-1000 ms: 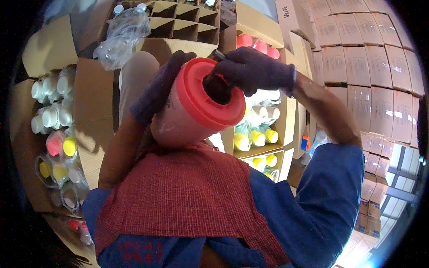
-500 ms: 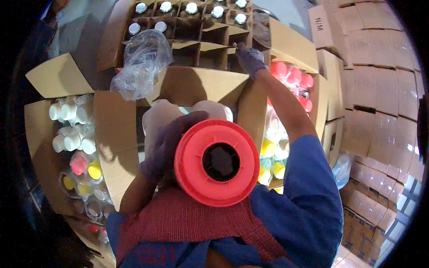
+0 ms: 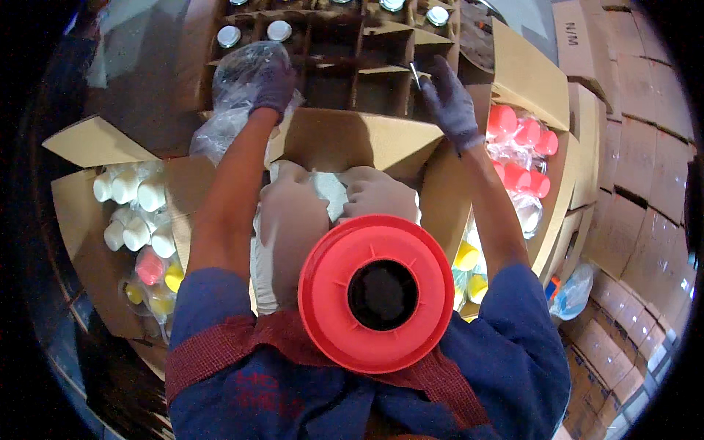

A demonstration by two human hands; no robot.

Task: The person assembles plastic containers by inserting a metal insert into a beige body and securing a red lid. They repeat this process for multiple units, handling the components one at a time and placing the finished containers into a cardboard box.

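Note:
My gloved left hand [image 3: 274, 86] is closed on a crumpled clear plastic bag [image 3: 246, 99] at the near left corner of a divided cardboard box [image 3: 345, 125]. Over the box's right side, my gloved right hand [image 3: 449, 106] has a thin, pale, stick-like thing [image 3: 415, 75] at its fingers. Its exact kind is too small to tell. White-capped bottles [image 3: 229, 37] stand in the far and left compartments, while several nearer compartments hold no bottle. In front of my torso is a red round plastic piece [image 3: 330, 315] with a dark centre.
On the left, an open carton [image 3: 81, 242] holds white-, red- and yellow-capped bottles. On the right, another carton [image 3: 561, 198] holds red- and yellow-capped bottles. Stacked cardboard boxes [image 3: 645, 154] rise along the right. A clear bag [image 3: 576, 292] lies beside them.
My left hand has moved from beside the red piece forward onto the clear plastic bag. My right hand has lifted slightly from the compartments, and the view has shifted.

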